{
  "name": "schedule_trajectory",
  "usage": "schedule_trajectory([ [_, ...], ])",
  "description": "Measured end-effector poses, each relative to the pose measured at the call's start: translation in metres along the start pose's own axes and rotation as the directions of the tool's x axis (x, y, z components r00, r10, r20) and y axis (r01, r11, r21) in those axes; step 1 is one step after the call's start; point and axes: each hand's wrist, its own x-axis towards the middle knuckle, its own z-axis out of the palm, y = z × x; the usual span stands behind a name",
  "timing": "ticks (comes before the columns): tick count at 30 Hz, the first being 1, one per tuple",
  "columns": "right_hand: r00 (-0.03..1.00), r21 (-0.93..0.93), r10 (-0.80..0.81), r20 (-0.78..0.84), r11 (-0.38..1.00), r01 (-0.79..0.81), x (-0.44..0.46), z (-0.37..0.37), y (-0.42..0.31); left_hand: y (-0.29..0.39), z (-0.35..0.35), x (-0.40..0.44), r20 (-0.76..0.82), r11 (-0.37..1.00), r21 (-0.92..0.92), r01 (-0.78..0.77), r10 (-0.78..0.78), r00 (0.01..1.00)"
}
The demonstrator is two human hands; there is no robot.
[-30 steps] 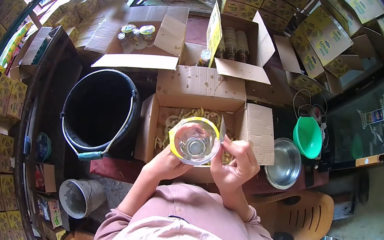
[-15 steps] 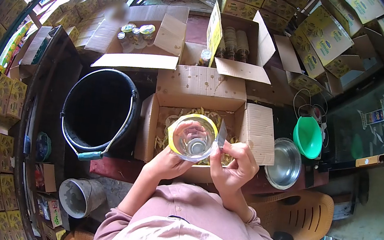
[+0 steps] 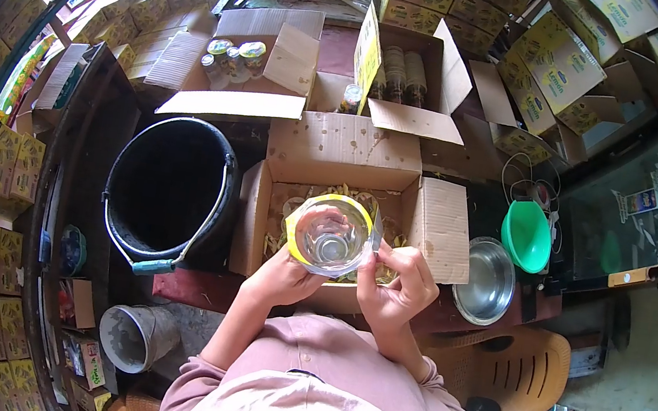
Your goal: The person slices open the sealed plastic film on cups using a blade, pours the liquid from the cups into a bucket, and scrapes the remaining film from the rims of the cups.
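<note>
A clear round container (image 3: 332, 248), like a jar or cup, is tilted with its open mouth towards me. A yellow band (image 3: 291, 234) wraps around its side. My left hand (image 3: 289, 281) is closed around it from below and the left. My right hand (image 3: 397, 286) pinches the greyish loose end of the band (image 3: 376, 233) at the container's right side. Both hands are over an open cardboard box (image 3: 345, 149), which holds many curled yellowish strips (image 3: 283, 199). Part of my left fingers shows through the clear wall.
Left of the box stands a black bucket (image 3: 167, 191); to the right are a metal bowl (image 3: 486, 282) and a green bowl (image 3: 526, 236). Behind, one carton (image 3: 230, 103) holds several lidded jars (image 3: 236, 58), another (image 3: 416, 121) holds stacked containers (image 3: 405, 73). A chair (image 3: 508, 369) is at my right.
My right hand has shifted very slightly to the left, still pinching the band's end. The container stays almost in place in my left hand.
</note>
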Motion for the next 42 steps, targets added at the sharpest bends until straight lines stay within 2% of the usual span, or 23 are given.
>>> schedule_trajectory([
  [4,1.000,-0.027,0.005,0.018,1.000,-0.005,0.003,-0.002,-0.002,0.002,0.002,-0.001,-0.042,1.000,0.004,-0.022,0.023,0.999],
  [9,1.000,-0.033,-0.017,-0.004,0.999,0.017,0.006,0.000,0.002,0.006,-0.001,-0.002,0.026,0.993,0.098,-0.059,0.057,0.998],
  [11,0.999,0.003,0.029,0.023,1.000,-0.029,0.008,-0.002,0.001,0.004,-0.001,-0.004,0.066,0.984,0.135,-0.113,0.105,0.992],
  [14,0.998,0.104,0.057,0.013,0.993,-0.058,0.007,-0.001,0.005,0.008,-0.001,-0.003,0.025,0.993,-0.120,0.007,-0.004,1.000],
  [17,0.993,0.154,0.113,0.022,0.981,-0.115,0.005,-0.003,0.001,0.001,0.004,0.000,-0.064,0.934,-0.346,-0.085,0.067,0.996],
  [18,0.989,0.156,0.143,0.032,0.977,-0.146,0.005,-0.004,-0.002,0.001,0.004,0.001,-0.053,0.929,-0.359,-0.092,0.079,0.996],
  [20,0.994,0.138,0.100,0.035,0.985,-0.104,0.004,-0.003,-0.003,0.002,0.003,0.004,-0.026,0.917,-0.385,-0.104,0.102,0.994],
  [23,0.997,0.112,0.074,0.032,0.991,-0.077,0.003,-0.002,-0.005,0.002,0.004,0.006,-0.039,0.959,-0.243,-0.148,0.143,0.989],
  [35,1.000,0.037,0.023,0.012,0.999,-0.023,0.003,-0.003,-0.007,-0.001,0.007,0.004,-0.077,0.973,-0.180,-0.142,0.130,0.989],
  [38,1.000,0.009,-0.017,-0.011,1.000,0.017,0.004,-0.002,-0.006,-0.005,0.007,0.001,-0.036,0.986,-0.142,-0.090,0.085,0.996],
  [42,0.998,-0.044,-0.067,-0.010,0.997,0.066,0.009,-0.002,-0.002,-0.009,0.000,-0.003,0.079,0.980,0.119,-0.158,0.150,0.986],
])
